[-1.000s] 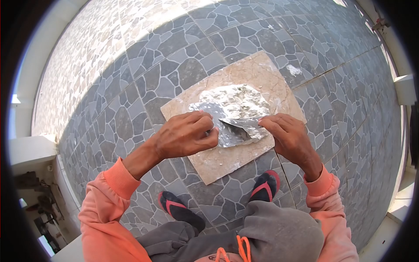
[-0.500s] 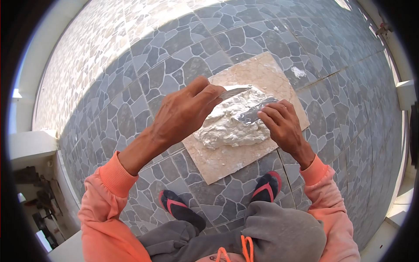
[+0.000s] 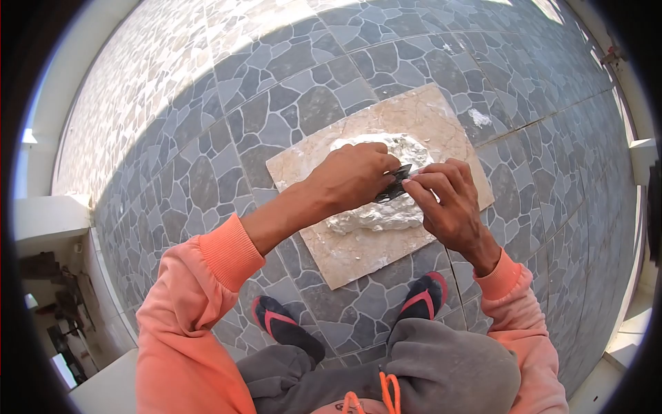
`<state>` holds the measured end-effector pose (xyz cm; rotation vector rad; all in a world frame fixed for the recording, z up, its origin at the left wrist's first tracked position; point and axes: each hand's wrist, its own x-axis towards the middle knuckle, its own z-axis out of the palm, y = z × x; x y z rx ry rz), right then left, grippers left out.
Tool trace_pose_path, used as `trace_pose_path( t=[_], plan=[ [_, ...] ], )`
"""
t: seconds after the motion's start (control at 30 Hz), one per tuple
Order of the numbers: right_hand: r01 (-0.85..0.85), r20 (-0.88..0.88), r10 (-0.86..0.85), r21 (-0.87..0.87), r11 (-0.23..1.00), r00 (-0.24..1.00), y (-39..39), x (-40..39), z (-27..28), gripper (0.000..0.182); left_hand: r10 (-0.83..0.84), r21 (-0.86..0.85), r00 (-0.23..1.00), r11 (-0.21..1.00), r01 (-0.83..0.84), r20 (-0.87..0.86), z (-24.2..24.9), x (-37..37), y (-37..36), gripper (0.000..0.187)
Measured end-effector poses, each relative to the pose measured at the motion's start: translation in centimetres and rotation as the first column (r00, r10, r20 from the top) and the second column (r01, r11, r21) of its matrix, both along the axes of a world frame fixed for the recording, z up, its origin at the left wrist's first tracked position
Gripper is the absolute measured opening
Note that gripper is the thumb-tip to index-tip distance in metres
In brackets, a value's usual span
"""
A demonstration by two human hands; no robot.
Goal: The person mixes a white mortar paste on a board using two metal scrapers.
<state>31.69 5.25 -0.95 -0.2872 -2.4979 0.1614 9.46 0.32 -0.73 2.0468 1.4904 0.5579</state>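
Note:
A mound of white putty [image 3: 376, 219] is spread over a beige marble-look tile [image 3: 441, 114] on the ground in front of me. My left hand [image 3: 352, 176] is closed in a pinch on a thin metal scraper, mostly hidden behind its fingers. From the other side, my right hand [image 3: 452, 203] grips a putty-smeared flat metal scraper [image 3: 393, 192] between thumb and fingers. Over the middle of the mound the two blades overlap, with the hands close together. Part of the putty is covered by my left hand.
Grey stone-patterned paving [image 3: 276, 110] surrounds the tile, with a white splatter [image 3: 479, 118] beyond its right corner. My feet in red-strapped flip-flops [image 3: 420, 297] stand just below the tile. Cluttered items [image 3: 65, 314] sit in a recess at far left.
My left hand has moved right and slightly down, bringing its scraper against the right one. My right hand has stayed almost in place. The camera view has shifted slightly.

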Motion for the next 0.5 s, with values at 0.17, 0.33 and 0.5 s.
trace_pose_path(
  t=[0.17, 0.33, 0.5],
  plan=[
    [0.109, 0.047, -0.106, -0.064, 0.992, 0.993, 0.6, 1.7, 0.3, 0.034, 0.130, -0.063, 0.990, 0.990, -0.127, 0.048, -0.2, -3.5, 0.8, 0.023],
    [0.293, -0.056, -0.353, -0.447, 0.845, 0.934, 0.7, 3.7, -1.6, 0.014, 0.283, -0.132, 0.943, 0.956, -0.263, 0.173, 0.6, -5.6, 0.1, 0.024],
    [0.407, 0.205, -0.525, -0.862, 0.303, 0.826, -0.3, 4.3, -3.1, 0.014, 0.353, -0.055, 0.916, 0.935, -0.349, 0.189, 1.4, -4.5, -0.4, 0.024]
  ],
)
